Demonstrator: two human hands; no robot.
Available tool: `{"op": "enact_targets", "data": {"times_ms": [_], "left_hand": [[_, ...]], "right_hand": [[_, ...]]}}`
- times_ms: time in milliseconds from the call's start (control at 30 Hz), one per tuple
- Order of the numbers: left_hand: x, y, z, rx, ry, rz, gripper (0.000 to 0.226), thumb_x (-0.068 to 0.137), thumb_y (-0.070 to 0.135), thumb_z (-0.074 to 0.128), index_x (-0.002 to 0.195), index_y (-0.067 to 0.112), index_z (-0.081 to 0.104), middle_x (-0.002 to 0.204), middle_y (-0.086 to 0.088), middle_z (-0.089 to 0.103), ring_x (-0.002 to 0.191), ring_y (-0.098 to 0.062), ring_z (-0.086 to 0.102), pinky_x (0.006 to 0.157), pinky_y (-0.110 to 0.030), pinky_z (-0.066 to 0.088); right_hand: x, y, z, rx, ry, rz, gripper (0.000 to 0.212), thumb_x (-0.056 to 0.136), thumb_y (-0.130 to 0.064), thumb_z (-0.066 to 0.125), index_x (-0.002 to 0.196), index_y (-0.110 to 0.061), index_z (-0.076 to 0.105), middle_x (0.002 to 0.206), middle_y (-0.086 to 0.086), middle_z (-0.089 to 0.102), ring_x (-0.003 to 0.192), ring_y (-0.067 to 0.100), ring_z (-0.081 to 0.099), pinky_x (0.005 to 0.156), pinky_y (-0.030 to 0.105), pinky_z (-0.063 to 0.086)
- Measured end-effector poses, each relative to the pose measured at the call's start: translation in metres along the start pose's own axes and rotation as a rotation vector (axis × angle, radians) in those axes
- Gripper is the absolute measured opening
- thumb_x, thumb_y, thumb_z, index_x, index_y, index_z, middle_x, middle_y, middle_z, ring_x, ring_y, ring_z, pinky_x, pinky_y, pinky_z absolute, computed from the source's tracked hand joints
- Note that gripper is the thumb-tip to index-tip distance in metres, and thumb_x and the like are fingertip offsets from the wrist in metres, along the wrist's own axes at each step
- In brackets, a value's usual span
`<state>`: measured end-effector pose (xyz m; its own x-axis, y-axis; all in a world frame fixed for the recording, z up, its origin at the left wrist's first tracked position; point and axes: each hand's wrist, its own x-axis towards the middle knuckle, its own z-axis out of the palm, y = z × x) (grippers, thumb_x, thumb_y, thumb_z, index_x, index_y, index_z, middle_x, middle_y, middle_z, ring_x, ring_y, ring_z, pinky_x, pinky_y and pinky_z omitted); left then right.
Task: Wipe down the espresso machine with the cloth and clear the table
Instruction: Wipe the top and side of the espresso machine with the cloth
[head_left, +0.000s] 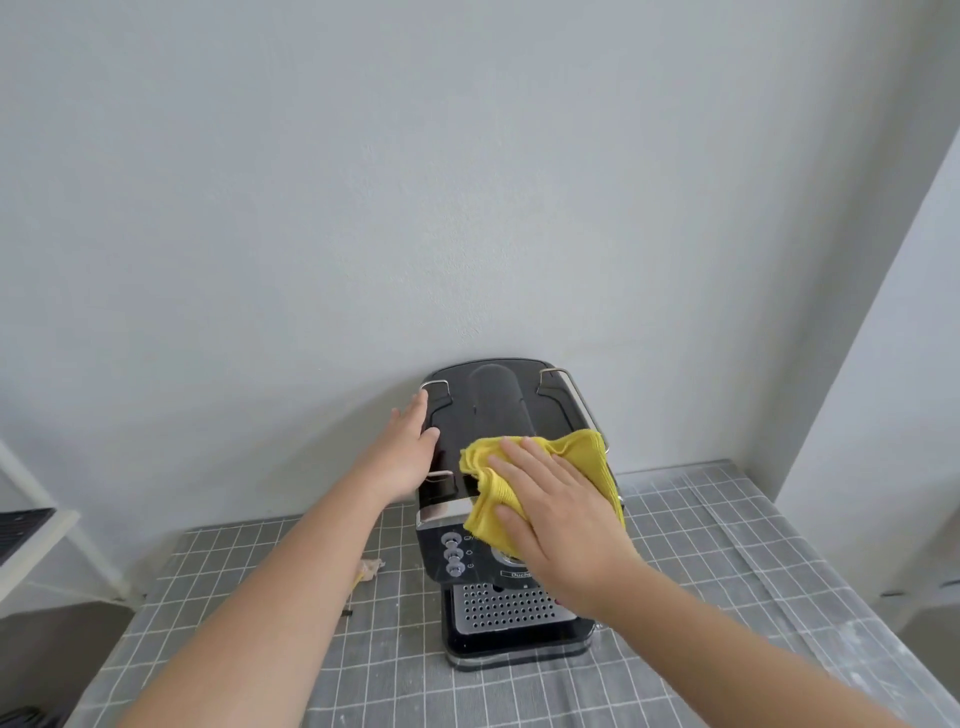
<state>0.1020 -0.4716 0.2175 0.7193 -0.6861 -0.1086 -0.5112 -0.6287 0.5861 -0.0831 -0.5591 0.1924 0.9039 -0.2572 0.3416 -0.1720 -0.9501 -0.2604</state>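
A black espresso machine (496, 400) stands on the table against the wall, its perforated drip tray (504, 605) facing me. My right hand (558, 514) lies flat on a yellow cloth (582, 454), pressing it onto the front right of the machine's top. Part of the cloth hangs over the front panel above the buttons (453, 555). My left hand (402, 452) rests against the machine's left top edge with fingers spread, holding nothing.
A grey checked tablecloth (701, 571) covers the table. A small crumpled scrap (370, 567) and a tiny dark bit (347, 613) lie left of the machine. A white shelf frame (36, 530) stands at the far left. A wall corner rises at the right.
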Motion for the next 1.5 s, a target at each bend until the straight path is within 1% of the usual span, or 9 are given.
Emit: {"op": "enact_targets", "data": {"times_ms": [167, 267, 400, 700, 833, 967, 1167, 1367, 1500], "left_hand": [[0.005, 0.003, -0.006, 0.17, 0.036, 0.005, 0.054, 0.102, 0.031, 0.026, 0.151, 0.023, 0.005, 0.16, 0.004, -0.006, 0.148, -0.017, -0.006, 0.119, -0.048, 0.007], [0.003, 0.02, -0.002, 0.241, 0.077, 0.078, 0.052, 0.102, 0.035, 0.025, 0.151, 0.025, 0.012, 0.16, 0.007, -0.002, 0.147, -0.015, -0.005, 0.119, -0.048, 0.005], [-0.007, 0.053, 0.015, 0.334, 0.019, 0.214, 0.052, 0.101, 0.038, 0.023, 0.151, 0.028, 0.011, 0.16, 0.01, -0.003, 0.147, -0.01, -0.006, 0.119, -0.046, -0.001], [-0.015, 0.079, 0.042, 0.432, -0.063, 0.1, 0.049, 0.103, 0.035, 0.014, 0.151, 0.029, 0.006, 0.159, 0.014, -0.005, 0.147, -0.008, -0.005, 0.118, -0.045, -0.002], [-0.024, 0.081, 0.049, 0.46, 0.015, 0.053, 0.049, 0.103, 0.035, 0.012, 0.151, 0.031, 0.007, 0.158, 0.017, -0.001, 0.146, -0.006, -0.001, 0.119, -0.046, -0.003], [-0.028, 0.08, 0.052, 0.459, 0.047, 0.023, 0.048, 0.103, 0.035, 0.013, 0.15, 0.032, 0.007, 0.158, 0.018, 0.0, 0.146, -0.004, 0.001, 0.119, -0.046, -0.001], [-0.026, 0.08, 0.052, 0.471, 0.058, 0.025, 0.048, 0.102, 0.035, 0.013, 0.15, 0.033, 0.006, 0.158, 0.019, -0.001, 0.146, -0.003, 0.0, 0.119, -0.047, -0.001], [-0.024, 0.077, 0.055, 0.469, 0.083, 0.028, 0.048, 0.102, 0.035, 0.014, 0.15, 0.034, 0.008, 0.158, 0.02, 0.001, 0.146, -0.003, 0.001, 0.119, -0.047, 0.002], [-0.023, 0.078, 0.055, 0.471, 0.081, 0.02, 0.048, 0.102, 0.035, 0.013, 0.15, 0.034, 0.007, 0.158, 0.02, 0.0, 0.146, -0.004, 0.001, 0.119, -0.047, 0.002]], "right_hand": [[0.006, -0.018, 0.019, -0.075, 0.152, 0.023, 0.038, 0.091, -0.038, 0.04, 0.121, -0.023, 0.058, 0.134, 0.001, 0.056, 0.129, 0.026, 0.048, 0.104, 0.043, 0.04], [-0.009, 0.011, 0.021, -0.026, 0.161, -0.134, 0.04, 0.091, -0.035, 0.046, 0.13, -0.025, 0.05, 0.14, -0.002, 0.051, 0.134, 0.021, 0.042, 0.11, 0.039, 0.035], [-0.042, 0.059, 0.019, 0.104, 0.221, -0.131, 0.047, 0.092, -0.027, 0.045, 0.138, -0.021, 0.044, 0.146, -0.004, 0.042, 0.141, 0.012, 0.03, 0.115, 0.033, 0.023], [-0.055, 0.098, 0.017, 0.451, 0.23, -0.108, 0.043, 0.096, -0.03, 0.035, 0.139, -0.024, 0.041, 0.149, -0.009, 0.035, 0.141, 0.003, 0.025, 0.115, 0.018, 0.019], [-0.051, 0.114, 0.019, 0.562, 0.142, 0.076, 0.044, 0.098, -0.036, 0.031, 0.141, -0.03, 0.037, 0.143, -0.019, 0.033, 0.134, -0.005, 0.028, 0.113, 0.017, 0.021], [-0.027, 0.127, 0.013, 0.727, 0.024, 0.159, 0.032, 0.101, -0.023, 0.033, 0.127, -0.018, 0.051, 0.113, -0.015, 0.057, 0.104, 0.003, 0.052, 0.092, 0.023, 0.035], [0.029, 0.134, -0.007, 0.726, -0.121, 0.092, 0.048, 0.101, -0.024, 0.033, 0.147, -0.03, 0.022, 0.145, -0.022, 0.026, 0.14, 0.002, 0.022, 0.107, 0.014, 0.012], [-0.034, 0.115, 0.001, 0.603, 0.054, -0.117, 0.042, 0.095, -0.04, 0.029, 0.136, -0.049, 0.033, 0.148, -0.031, 0.025, 0.144, -0.001, 0.009, 0.118, 0.028, 0.002], [-0.057, 0.1, 0.009, 0.631, 0.196, -0.116, 0.037, 0.095, -0.037, 0.032, 0.128, -0.049, 0.045, 0.138, -0.039, 0.037, 0.142, 0.001, 0.022, 0.119, 0.031, 0.006]]}}
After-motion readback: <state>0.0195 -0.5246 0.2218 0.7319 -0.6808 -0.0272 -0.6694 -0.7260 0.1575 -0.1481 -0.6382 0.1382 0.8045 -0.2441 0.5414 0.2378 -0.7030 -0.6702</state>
